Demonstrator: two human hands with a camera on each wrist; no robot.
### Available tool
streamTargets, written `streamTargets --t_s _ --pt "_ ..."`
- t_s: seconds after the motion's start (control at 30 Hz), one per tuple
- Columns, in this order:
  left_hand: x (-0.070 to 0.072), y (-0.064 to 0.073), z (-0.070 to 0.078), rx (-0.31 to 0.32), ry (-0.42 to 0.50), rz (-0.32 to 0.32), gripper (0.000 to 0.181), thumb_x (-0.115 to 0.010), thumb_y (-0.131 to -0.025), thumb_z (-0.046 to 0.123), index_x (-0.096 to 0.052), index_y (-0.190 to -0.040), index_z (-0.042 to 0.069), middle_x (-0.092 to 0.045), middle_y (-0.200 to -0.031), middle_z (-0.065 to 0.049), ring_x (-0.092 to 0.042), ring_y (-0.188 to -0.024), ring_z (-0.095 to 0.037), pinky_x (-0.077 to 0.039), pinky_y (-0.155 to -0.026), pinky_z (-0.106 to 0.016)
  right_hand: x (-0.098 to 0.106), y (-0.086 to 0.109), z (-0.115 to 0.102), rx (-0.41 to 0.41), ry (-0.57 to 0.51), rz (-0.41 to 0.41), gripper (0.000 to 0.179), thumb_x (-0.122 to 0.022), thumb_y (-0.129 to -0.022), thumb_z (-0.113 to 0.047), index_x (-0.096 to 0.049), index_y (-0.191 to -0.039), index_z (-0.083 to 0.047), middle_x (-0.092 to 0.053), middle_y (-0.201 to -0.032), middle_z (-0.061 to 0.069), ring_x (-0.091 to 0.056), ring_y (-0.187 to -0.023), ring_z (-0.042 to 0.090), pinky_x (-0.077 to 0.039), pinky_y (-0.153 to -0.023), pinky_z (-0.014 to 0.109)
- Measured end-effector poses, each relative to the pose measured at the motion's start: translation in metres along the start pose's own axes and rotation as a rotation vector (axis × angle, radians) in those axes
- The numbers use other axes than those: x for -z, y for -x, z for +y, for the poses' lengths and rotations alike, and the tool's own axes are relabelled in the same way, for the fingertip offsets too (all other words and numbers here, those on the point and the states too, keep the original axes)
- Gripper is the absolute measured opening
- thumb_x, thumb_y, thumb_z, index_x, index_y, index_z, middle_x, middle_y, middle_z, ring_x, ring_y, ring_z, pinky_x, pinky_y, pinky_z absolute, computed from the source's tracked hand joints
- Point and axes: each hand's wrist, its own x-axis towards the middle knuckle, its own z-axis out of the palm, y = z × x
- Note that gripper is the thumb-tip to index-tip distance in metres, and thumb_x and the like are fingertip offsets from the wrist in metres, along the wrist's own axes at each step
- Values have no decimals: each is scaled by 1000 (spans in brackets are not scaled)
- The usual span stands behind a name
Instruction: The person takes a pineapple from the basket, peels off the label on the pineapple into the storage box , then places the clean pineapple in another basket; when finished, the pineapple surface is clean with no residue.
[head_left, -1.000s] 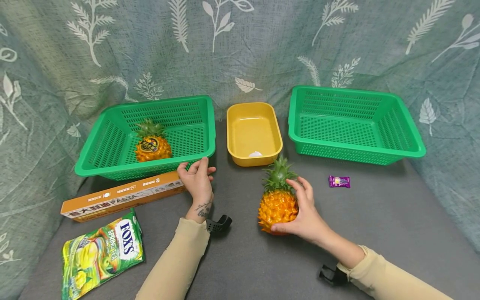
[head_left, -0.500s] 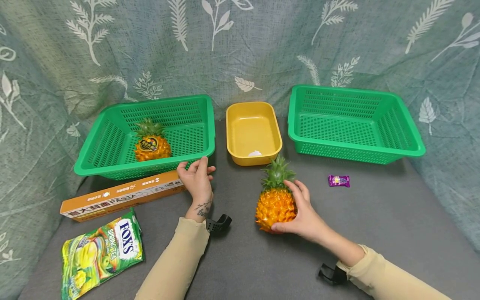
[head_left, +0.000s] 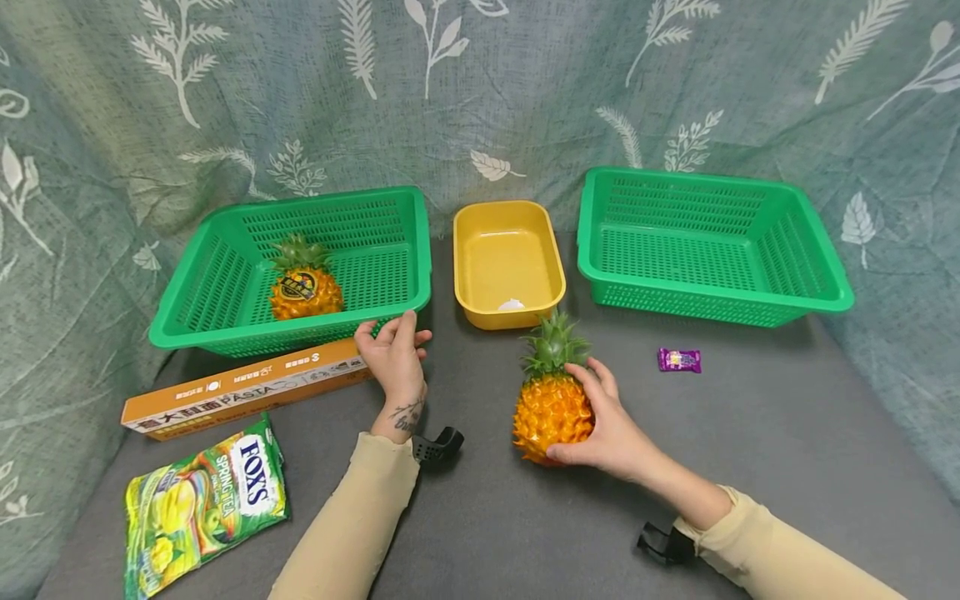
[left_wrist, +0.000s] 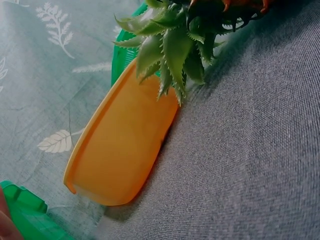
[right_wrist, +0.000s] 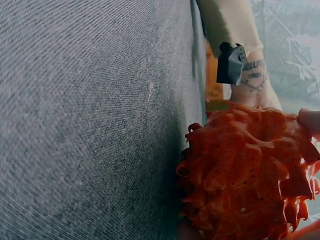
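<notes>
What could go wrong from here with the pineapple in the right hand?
The right hand grips the pineapple from one side, so it might slip or roll. Its spiky skin could also prick the fingers. The leaves point toward the yellow tub and might catch its near edge if pushed forward.

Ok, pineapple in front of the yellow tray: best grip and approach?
Likely the pineapple's rounded orange body, from the person's right, as the right hand holds it. That's the broad part; the crown's toothed leaves point toward the tray, so avoid that end.
</notes>
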Motion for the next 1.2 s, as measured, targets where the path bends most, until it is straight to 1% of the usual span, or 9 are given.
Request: streamTargets --t_s 0.1,0.17,0.3,0.4,0.57,0.73,0.83,1.0,1.2 --pt "0 0 0 1 2 3 39 -61 -87 10 -29 -108 11 -60 -72 2 -57 -45 -6 -39 -38 -18 0 0 0 4 -12 8 93 -81 -59 -22 -32 -137 -9 -2 -150 22 -27 -128 47 -30 -99 63" --pt "0 0 0 3 1 3 39 -61 -87 10 -29 -108 11 -60 -72 2 -57 -45 -6 -39 -38 -18 0 0 0 22 -16 17 90 -81 -58 -20 -34 -134 -8 -6 -149 21 -29 -127 45 -30 -99 61" --pt "0 0 0 5 4 1 39 -61 -87 10 -29 -108 11 -60 -73 2 -57 -45 -6 -39 -38 -18 -1 0 3 91 -1 46 83 -80 -58 -16 -39 -130 -5 -26 -139 20 -38 -120 38 -34 -97 53" --pt "0 0 0 4 6 0 39 -61 -87 10 -28 -108 11 -60 -73 2 -57 -45 -6 -39 -38 -18 0 0 4 128 2 57 81 -81 -58 -14 -42 -129 -5 -35 -132 17 -43 -114 33 -37 -95 48" --pt "0 0 0 3 8 -1 39 -61 -87 9 -28 -109 12 -60 -72 2 -56 -45 -7 -39 -38 -18 6 3 5 138 -17 35 83 -81 -59 -12 -42 -132 -5 -35 -133 16 -43 -113 29 -37 -94 44" --pt "0 0 1 1 12 -2 39 -61 -87 9 -28 -108 11 -60 -71 2 -56 -44 -7 -39 -38 -18 14 7 2 139 -44 21 80 -80 -60 -12 -43 -131 -8 -37 -131 15 -46 -106 26 -41 -90 37" --pt "0 -1 1 1 11 -1 39 -61 -87 9 -29 -108 11 -60 -71 2 -56 -45 -6 -39 -38 -18 20 10 -3 165 -33 24 80 -81 -60 -13 -43 -130 -9 -39 -129 14 -47 -104 25 -42 -87 32" --pt "1 -1 0 -2 -10 -7 42 -63 -86 8 -28 -109 11 -61 -71 3 -56 -46 -6 -39 -39 -19 31 15 -11 214 -12 26 80 -81 -58 -11 -44 -130 -9 -40 -129 12 -45 -105 20 -41 -88 26" --pt "2 -1 0 1 -40 -9 44 -64 -86 8 -28 -111 11 -61 -73 3 -57 -47 -7 -40 -39 -20 48 17 -23 246 -55 0 81 -80 -60 -3 -40 -131 -6 -37 -129 12 -47 -102 10 -45 -85 21"
